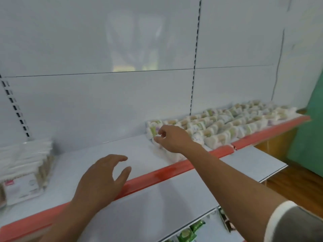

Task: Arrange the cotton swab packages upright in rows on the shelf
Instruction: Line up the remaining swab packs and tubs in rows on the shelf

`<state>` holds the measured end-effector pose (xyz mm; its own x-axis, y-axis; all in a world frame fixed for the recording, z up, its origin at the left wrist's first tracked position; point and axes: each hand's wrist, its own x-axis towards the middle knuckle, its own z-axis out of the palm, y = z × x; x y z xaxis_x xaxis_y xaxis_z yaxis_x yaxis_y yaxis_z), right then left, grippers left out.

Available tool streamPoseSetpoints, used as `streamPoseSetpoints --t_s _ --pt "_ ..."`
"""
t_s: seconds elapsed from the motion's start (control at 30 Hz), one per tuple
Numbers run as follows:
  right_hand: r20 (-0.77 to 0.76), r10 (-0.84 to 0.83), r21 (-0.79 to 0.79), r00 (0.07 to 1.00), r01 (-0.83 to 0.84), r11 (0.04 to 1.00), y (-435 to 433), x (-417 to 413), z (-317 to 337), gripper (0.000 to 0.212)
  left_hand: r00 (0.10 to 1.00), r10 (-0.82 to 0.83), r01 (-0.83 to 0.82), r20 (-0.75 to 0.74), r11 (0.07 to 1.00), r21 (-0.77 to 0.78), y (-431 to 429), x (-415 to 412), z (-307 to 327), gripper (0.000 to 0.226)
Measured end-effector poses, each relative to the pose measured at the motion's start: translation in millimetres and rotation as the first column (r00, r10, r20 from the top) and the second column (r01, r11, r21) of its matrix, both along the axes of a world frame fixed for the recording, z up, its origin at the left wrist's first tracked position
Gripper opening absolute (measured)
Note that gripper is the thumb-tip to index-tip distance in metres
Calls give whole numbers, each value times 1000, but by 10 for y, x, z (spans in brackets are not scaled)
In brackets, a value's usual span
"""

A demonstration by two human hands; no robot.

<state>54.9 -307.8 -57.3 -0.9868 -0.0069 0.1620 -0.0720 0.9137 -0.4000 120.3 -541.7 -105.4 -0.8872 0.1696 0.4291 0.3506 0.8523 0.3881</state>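
Observation:
Rows of small cotton swab packages (pixel 225 124) stand packed together on the right part of the white shelf (pixel 108 154), which has a red front edge. My right hand (pixel 173 137) reaches to the left end of the rows, fingers curled, thumb and forefinger pinching the endmost package (pixel 153 131). My left hand (pixel 103 179) hovers over the shelf's red edge near the middle, fingers spread and loosely bent, holding nothing. The picture is blurred by motion.
A stack of larger clear bags of cotton swabs (pixel 24 168) lies at the shelf's left end. A lower white shelf (pixel 174 199) juts out beneath, with green packets (pixel 190 231) under it. Behind is a white back panel; a green wall (pixel 307 137) stands right.

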Motion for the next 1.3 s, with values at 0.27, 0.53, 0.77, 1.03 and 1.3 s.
streamPoseSetpoints --t_s 0.27,0.53,0.77,1.03,1.3 --pt "113 76 130 991 -90 987 1329 137 -97 55 993 -3 0 119 1000 19 1327 -197 20 40" --pt "-7 254 253 967 -244 936 1311 -88 -388 62 982 58 -58 180 998 -5 1608 -277 -7 43" --pt "-98 380 306 920 -335 891 1238 -308 -479 52 977 49 -62 206 997 54 1490 -443 -7 41" --pt "-259 119 -469 959 -232 852 1223 -131 -329 30 920 -316 5 232 600 800 1670 -722 147 35" --pt "-219 242 -437 945 -316 842 970 -35 -377 23 932 -333 -31 144 320 947 1606 -807 -68 38"
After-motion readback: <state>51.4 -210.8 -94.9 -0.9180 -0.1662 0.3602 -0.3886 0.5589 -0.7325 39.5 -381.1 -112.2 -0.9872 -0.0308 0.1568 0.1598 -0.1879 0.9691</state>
